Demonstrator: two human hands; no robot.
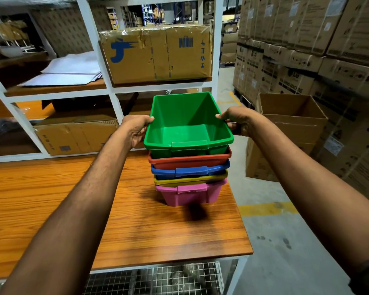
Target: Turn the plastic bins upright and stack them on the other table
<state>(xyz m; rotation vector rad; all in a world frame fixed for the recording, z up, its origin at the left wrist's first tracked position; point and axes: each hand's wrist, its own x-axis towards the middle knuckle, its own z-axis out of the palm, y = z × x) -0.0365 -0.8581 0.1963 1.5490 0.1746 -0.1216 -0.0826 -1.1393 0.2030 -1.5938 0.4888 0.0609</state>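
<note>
A green plastic bin [185, 133] sits upright on top of a nested stack near the right end of the wooden table [51, 199]. Under it come a red bin [190, 161], a blue bin [190, 171], a yellow bin [190, 180] and a pink bin [190, 194] at the bottom. My left hand [135, 129] grips the green bin's left rim, thumb over the edge. My right hand [235, 121] grips its right rim. Both arms reach forward over the table.
A white shelf frame [109, 90] stands behind the table and holds cardboard boxes [158, 54] and white sheets. An open cardboard box [285, 133] stands on the floor to the right, before stacked cartons. A wire mesh shelf [158, 277] lies under the table.
</note>
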